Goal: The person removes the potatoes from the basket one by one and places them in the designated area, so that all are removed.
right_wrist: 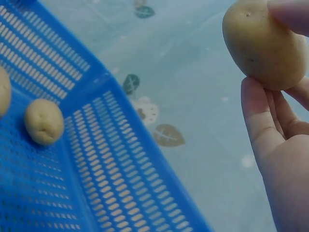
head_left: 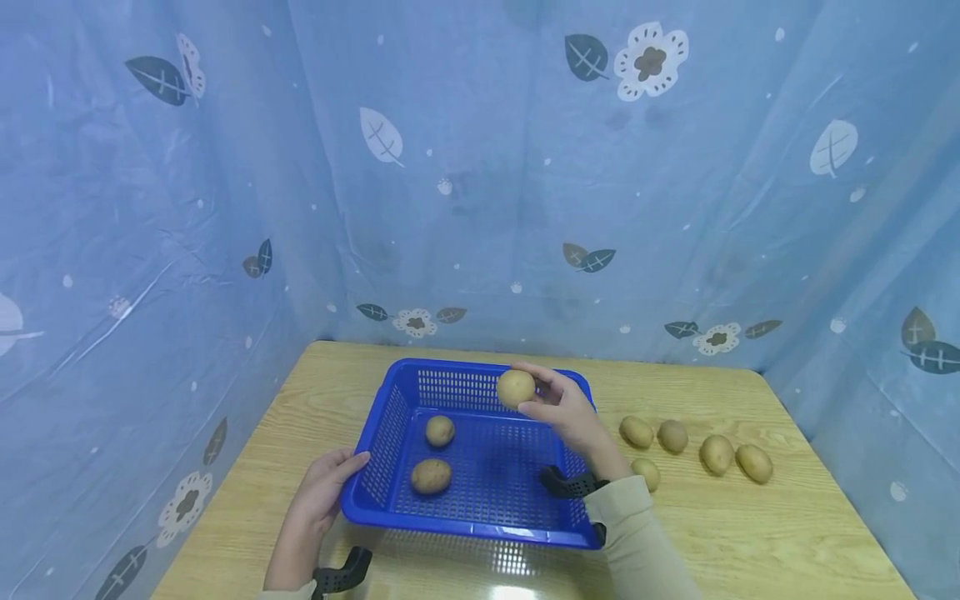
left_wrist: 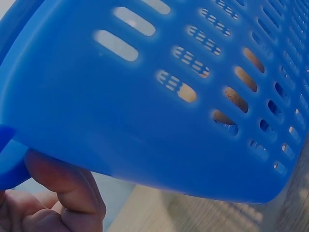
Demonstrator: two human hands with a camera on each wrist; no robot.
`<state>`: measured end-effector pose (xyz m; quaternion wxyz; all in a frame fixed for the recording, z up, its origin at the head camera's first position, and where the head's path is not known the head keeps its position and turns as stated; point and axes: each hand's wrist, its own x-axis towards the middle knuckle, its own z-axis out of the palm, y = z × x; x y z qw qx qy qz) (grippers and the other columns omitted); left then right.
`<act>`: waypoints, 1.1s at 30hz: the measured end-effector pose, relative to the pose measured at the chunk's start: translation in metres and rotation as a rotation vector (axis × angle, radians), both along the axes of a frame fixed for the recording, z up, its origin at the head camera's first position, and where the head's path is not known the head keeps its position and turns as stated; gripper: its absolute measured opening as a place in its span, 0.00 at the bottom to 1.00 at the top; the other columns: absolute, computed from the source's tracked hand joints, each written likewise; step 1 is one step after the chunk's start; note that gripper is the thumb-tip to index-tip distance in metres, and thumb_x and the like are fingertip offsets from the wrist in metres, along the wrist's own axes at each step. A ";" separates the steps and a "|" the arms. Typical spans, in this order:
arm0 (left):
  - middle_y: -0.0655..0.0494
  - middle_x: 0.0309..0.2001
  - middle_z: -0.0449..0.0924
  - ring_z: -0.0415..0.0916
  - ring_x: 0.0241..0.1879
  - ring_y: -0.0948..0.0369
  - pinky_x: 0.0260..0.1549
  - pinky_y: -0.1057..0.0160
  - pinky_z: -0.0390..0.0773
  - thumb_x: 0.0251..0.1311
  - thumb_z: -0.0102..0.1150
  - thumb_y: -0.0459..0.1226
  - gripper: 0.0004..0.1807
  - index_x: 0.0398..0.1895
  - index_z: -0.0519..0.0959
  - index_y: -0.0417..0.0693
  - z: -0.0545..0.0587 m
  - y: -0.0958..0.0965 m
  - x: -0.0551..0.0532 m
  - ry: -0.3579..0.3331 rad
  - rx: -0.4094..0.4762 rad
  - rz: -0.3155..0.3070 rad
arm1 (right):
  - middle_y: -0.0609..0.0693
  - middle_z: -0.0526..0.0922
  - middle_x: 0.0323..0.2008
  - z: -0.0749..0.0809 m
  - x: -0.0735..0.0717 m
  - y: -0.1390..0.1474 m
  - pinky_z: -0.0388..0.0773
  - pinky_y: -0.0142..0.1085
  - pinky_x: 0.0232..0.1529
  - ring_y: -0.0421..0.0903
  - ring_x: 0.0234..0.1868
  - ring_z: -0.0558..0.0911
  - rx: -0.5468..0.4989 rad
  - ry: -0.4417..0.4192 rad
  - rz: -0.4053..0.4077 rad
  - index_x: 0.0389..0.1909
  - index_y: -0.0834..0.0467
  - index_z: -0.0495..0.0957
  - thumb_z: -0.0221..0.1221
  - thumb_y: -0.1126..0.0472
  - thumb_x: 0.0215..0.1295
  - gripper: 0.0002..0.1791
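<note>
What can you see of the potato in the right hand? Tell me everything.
The potato is pale yellow-brown, rounded and slightly elongated, with smooth-looking skin and a few small dark marks. The right hand pinches it, raised clear of the blue basket; the head view shows it against the basket's far side. Only that hand appears to touch it.

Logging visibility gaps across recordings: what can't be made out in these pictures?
Head: fingertips of the left hand, thumb aside, hidden by the basket.
Head: part of one table potato, covered by the right sleeve.
Left wrist: potato outlines, hidden by the slotted wall.
Right wrist: one basket potato, cut off by the left edge.
</note>
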<state>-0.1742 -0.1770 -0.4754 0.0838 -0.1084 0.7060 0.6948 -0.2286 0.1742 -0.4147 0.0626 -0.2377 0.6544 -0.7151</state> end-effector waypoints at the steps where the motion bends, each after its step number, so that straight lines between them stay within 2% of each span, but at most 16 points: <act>1: 0.38 0.43 0.82 0.83 0.42 0.48 0.40 0.58 0.84 0.66 0.51 0.38 0.21 0.52 0.70 0.28 0.000 0.000 0.000 0.000 0.001 0.001 | 0.49 0.73 0.58 0.001 0.001 0.003 0.78 0.31 0.50 0.41 0.54 0.77 -0.008 0.013 -0.007 0.65 0.70 0.60 0.59 0.72 0.59 0.33; 7: 0.39 0.43 0.82 0.83 0.42 0.49 0.41 0.58 0.84 0.66 0.51 0.39 0.21 0.52 0.71 0.28 0.001 0.001 -0.001 -0.005 0.000 -0.001 | 0.46 0.72 0.58 0.010 0.005 0.022 0.78 0.29 0.50 0.39 0.52 0.77 -0.037 0.073 -0.036 0.65 0.72 0.59 0.58 0.74 0.59 0.32; 11: 0.39 0.43 0.82 0.83 0.41 0.49 0.40 0.58 0.84 0.67 0.51 0.40 0.21 0.52 0.70 0.28 0.003 0.000 -0.002 0.002 0.004 -0.004 | 0.45 0.72 0.58 0.013 0.007 0.037 0.78 0.29 0.51 0.39 0.52 0.77 -0.018 0.116 -0.057 0.65 0.72 0.59 0.55 0.76 0.60 0.31; 19: 0.41 0.43 0.82 0.83 0.41 0.51 0.40 0.59 0.84 0.67 0.51 0.40 0.22 0.53 0.70 0.28 0.005 -0.002 -0.003 0.001 0.005 0.000 | 0.45 0.70 0.61 0.017 0.020 0.070 0.76 0.29 0.54 0.38 0.55 0.76 0.009 0.101 -0.115 0.68 0.69 0.56 0.52 0.75 0.64 0.31; 24: 0.42 0.42 0.83 0.83 0.41 0.52 0.40 0.59 0.84 0.67 0.51 0.40 0.21 0.52 0.70 0.29 0.003 -0.002 -0.003 -0.012 -0.007 0.001 | 0.42 0.70 0.62 0.011 0.032 0.091 0.77 0.26 0.51 0.36 0.57 0.75 0.005 0.103 -0.177 0.68 0.68 0.57 0.51 0.76 0.64 0.31; 33: 0.42 0.41 0.83 0.83 0.41 0.52 0.40 0.59 0.84 0.67 0.51 0.41 0.23 0.53 0.70 0.29 0.002 -0.001 0.000 -0.022 -0.003 0.000 | 0.41 0.70 0.62 -0.010 0.052 0.123 0.76 0.24 0.52 0.34 0.60 0.73 -0.090 0.118 -0.255 0.68 0.71 0.55 0.46 0.80 0.64 0.30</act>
